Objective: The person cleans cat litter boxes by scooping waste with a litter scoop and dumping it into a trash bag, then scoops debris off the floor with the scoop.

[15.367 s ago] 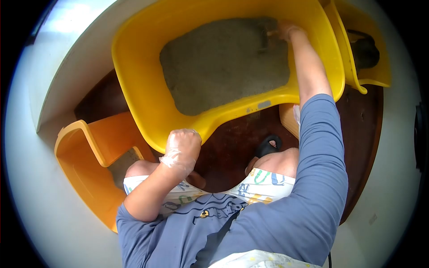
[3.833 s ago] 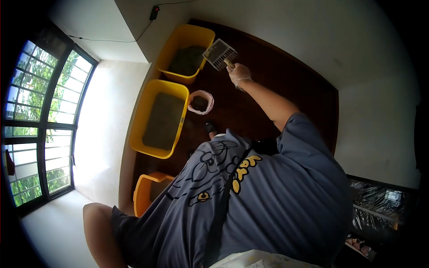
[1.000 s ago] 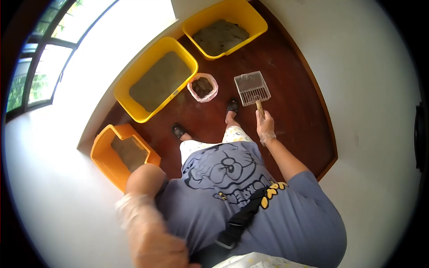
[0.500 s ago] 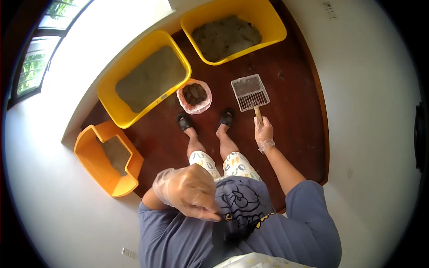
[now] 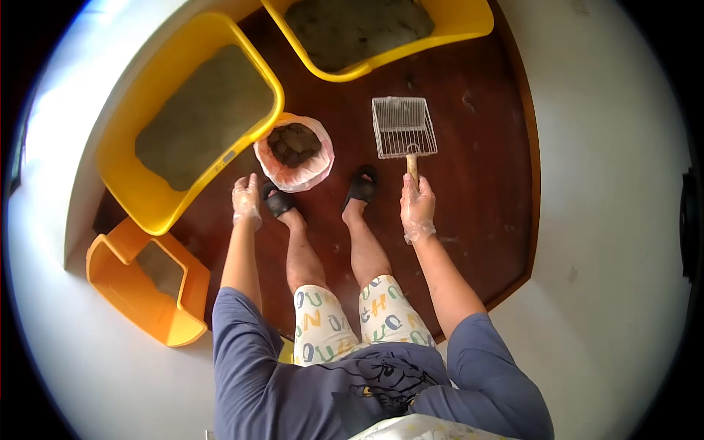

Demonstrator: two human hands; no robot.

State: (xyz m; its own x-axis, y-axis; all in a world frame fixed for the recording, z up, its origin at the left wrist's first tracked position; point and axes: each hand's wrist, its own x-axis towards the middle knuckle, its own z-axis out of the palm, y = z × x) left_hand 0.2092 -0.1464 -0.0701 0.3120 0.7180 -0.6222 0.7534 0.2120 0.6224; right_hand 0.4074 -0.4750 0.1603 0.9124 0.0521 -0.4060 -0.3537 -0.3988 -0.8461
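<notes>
My right hand (image 5: 418, 207), in a clear plastic glove, is closed around the wooden handle of a litter scoop (image 5: 404, 126). The scoop's wire basket points away from me above the floor, with no clumps visible in it. My left hand (image 5: 246, 199), gloved as well, hangs with its fingers loosely bent and apart from the thumb, holding nothing that I can see. It is just left of my foot and nearest to a bin lined with a pinkish-white plastic bag (image 5: 312, 173). Brown-grey clumps (image 5: 294, 144) lie inside that bag.
A yellow litter box (image 5: 117, 165) with grey litter stands at the left, beside the bag. Another yellow litter box (image 5: 469, 18) is at the back. An orange high-sided litter box (image 5: 165, 326) stands lower left. Dark red floor (image 5: 484, 198) lies underfoot; a white wall (image 5: 601, 183) rises right.
My left hand has swung from in front of my chest forward and down beside the lined bin. The scoop stays in my right hand, slightly shifted. The view has tilted down.
</notes>
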